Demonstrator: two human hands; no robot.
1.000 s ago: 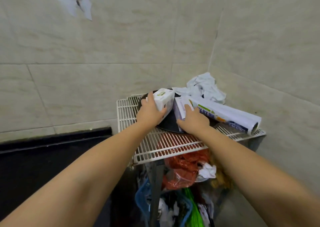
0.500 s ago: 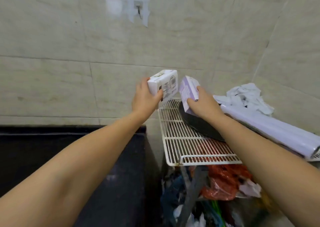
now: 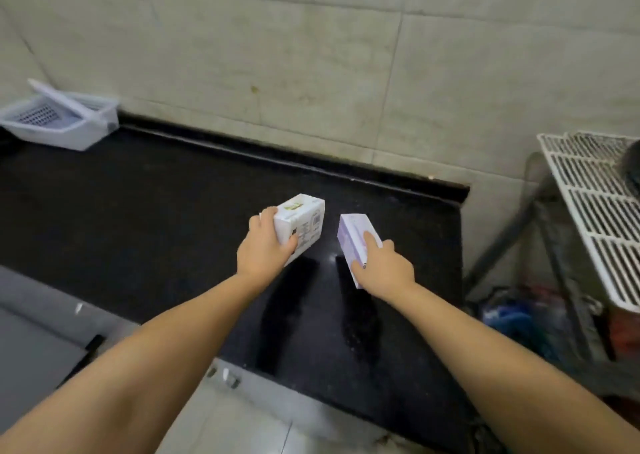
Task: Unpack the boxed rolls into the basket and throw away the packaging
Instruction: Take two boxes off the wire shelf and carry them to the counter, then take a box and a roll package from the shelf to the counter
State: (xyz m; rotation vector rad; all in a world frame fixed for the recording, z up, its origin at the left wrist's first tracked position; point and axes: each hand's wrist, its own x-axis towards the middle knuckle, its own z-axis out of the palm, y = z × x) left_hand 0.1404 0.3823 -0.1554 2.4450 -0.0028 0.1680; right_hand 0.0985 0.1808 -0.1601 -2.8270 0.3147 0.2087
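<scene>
My left hand [image 3: 264,249] grips a white box with green print [image 3: 302,225], held above the black counter [image 3: 173,211]. A little to its right, my right hand [image 3: 384,269] holds a pale purple box [image 3: 354,238] from above, also over the counter. The two boxes are apart, side by side. A white perforated plastic basket [image 3: 60,121] stands at the far left against the tiled wall, with a flat white piece leaning across it.
A white wire rack [image 3: 595,211] stands at the right beyond the counter's end, with a dark round object at its edge. Bags and clutter lie under the rack. A grey surface lies at the lower left.
Both hands carried the boxes from the wire rack leftward to above the black counter. My view swung left, bringing the basket into sight.
</scene>
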